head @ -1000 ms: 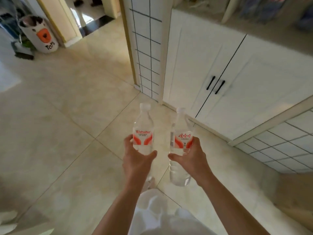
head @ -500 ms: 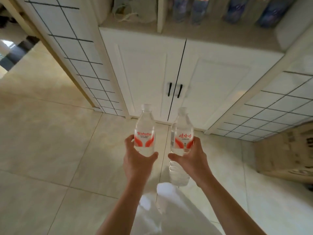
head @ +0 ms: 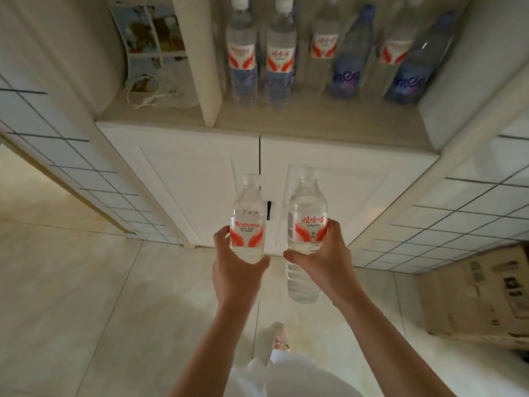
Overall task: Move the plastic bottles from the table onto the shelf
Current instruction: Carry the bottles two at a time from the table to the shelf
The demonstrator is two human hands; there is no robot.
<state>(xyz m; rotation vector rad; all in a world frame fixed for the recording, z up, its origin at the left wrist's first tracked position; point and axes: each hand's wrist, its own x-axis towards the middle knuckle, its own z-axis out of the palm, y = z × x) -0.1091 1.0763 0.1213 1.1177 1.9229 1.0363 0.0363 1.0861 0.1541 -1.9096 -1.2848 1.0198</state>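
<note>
My left hand (head: 234,267) grips a clear water bottle with a red-and-white label (head: 247,222), held upright. My right hand (head: 323,259) grips a second, like bottle (head: 307,224), also upright, its base showing below my fingers. Both are held out in front of me, before the white cabinet doors (head: 200,190). Above the doors runs the shelf (head: 315,121), where several bottles stand in a row: clear ones with red labels (head: 242,53) and blue ones (head: 350,58). The table is out of view.
A vertical divider (head: 197,58) splits the shelf; the left bay holds a framed picture (head: 148,30) and a white cable (head: 148,93). Tiled walls flank the cabinet. A cardboard box (head: 481,293) sits on the floor at the right. Beige floor tiles lie below me.
I have come closer to the cabinet and my view has tilted up, so the shelf and its bottles now show fully. Both hands still hold their bottles the same way.
</note>
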